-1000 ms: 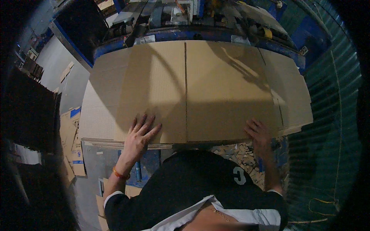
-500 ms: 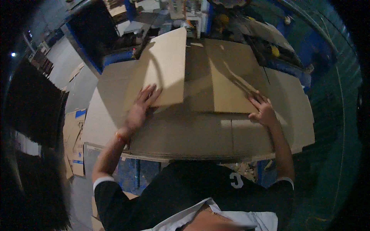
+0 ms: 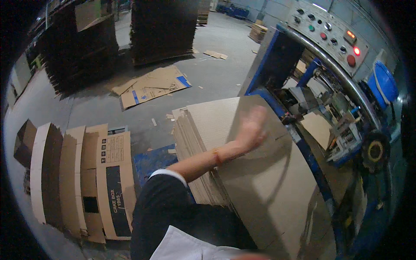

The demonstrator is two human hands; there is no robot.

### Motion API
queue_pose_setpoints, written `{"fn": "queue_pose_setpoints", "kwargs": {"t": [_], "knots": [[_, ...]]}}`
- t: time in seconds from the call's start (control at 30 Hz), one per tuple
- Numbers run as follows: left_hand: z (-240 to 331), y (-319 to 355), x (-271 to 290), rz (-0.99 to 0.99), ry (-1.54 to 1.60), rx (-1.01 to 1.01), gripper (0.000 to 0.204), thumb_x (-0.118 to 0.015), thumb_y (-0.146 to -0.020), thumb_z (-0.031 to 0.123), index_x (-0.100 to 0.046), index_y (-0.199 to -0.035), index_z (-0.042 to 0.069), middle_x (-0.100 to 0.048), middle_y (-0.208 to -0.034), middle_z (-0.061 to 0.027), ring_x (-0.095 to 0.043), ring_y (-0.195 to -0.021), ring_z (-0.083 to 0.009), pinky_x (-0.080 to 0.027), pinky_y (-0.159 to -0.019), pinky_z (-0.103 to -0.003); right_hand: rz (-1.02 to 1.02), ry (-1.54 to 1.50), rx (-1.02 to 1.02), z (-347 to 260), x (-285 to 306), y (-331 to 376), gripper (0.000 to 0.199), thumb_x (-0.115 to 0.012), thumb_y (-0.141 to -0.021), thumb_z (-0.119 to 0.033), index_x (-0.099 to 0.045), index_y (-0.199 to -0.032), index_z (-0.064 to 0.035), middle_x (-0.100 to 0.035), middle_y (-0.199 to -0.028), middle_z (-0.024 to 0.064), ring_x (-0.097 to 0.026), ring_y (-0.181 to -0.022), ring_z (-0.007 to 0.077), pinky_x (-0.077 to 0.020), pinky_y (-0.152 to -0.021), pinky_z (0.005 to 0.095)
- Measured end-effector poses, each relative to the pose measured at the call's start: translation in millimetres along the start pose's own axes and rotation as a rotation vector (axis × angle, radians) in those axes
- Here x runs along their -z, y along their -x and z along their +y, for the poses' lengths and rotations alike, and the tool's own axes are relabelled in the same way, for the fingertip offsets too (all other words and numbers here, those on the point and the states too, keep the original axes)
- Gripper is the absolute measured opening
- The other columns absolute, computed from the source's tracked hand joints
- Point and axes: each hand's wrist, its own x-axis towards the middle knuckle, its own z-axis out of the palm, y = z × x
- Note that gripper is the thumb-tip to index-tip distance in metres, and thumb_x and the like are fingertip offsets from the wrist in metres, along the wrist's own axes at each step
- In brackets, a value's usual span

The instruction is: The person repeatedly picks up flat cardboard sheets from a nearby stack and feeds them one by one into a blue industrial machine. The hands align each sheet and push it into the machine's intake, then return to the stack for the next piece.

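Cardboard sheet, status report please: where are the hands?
Left hand open, blurred, against the cardboard sheet. Right hand out of view. Sheet stack beside it; blue machine close on the right.

— What is the room like?
— Dim, with a grey concrete floor (image 3: 216, 73) and scraps of flat cardboard (image 3: 151, 86) lying on it.
— And around it?
— Dark stacks (image 3: 162, 30) at the back, folded boxes (image 3: 82, 182) on the left, a blue machine (image 3: 277, 56) with a button panel (image 3: 329, 30) on the right.
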Motion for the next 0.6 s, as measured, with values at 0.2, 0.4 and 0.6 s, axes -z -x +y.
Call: {"fn": "queue_pose_setpoints", "kwargs": {"t": [0.2, 0.4, 0.6], "knots": [[-65.6, 74.3, 84.6, -0.01, -0.191, 0.846, 0.085, -0.06, -0.077, 0.035, -0.018, -0.137, -0.008, -0.018, -0.142, -0.0304, -0.012, -0.133, -0.048, -0.011, -0.109, -0.051, -0.038, 0.027, -0.124, -54.8, 21.8, 5.7, 0.043, -0.054, -0.087, -0.027, -0.049, -0.123, -0.0043, -0.05, -0.121, 0.0142, -0.051, -0.103, 0.0268, -0.0454, -0.082, 0.0378], [-52.3, 63.4, 97.6, -0.009, -0.073, 0.699, 0.083, -0.06, -0.076, 0.04, -0.025, -0.137, -0.004, -0.03, -0.136, -0.0316, -0.013, -0.128, -0.0563, -0.01, -0.107, -0.056, -0.02, 0.014, -0.227, -69.9, 37.6, 19.3, 0.041, -0.056, -0.085, -0.025, -0.051, -0.12, -0.0037, -0.053, -0.116, 0.0127, -0.053, -0.097, 0.0247, -0.0462, -0.077, 0.0365], [-32.0, 34.3, 120.4, 0.084, 0.045, 0.402, 0.079, -0.063, -0.077, 0.036, -0.028, -0.138, -0.001, -0.031, -0.138, -0.0294, -0.017, -0.133, -0.0433, -0.005, -0.109, -0.054, 0.151, -0.034, -0.331, -43.6, 61.0, 58.9, 0.039, -0.057, -0.084, -0.023, -0.053, -0.117, -0.003, -0.055, -0.11, 0.0111, -0.054, -0.09, 0.0227, -0.0471, -0.072, 0.0351]]}}
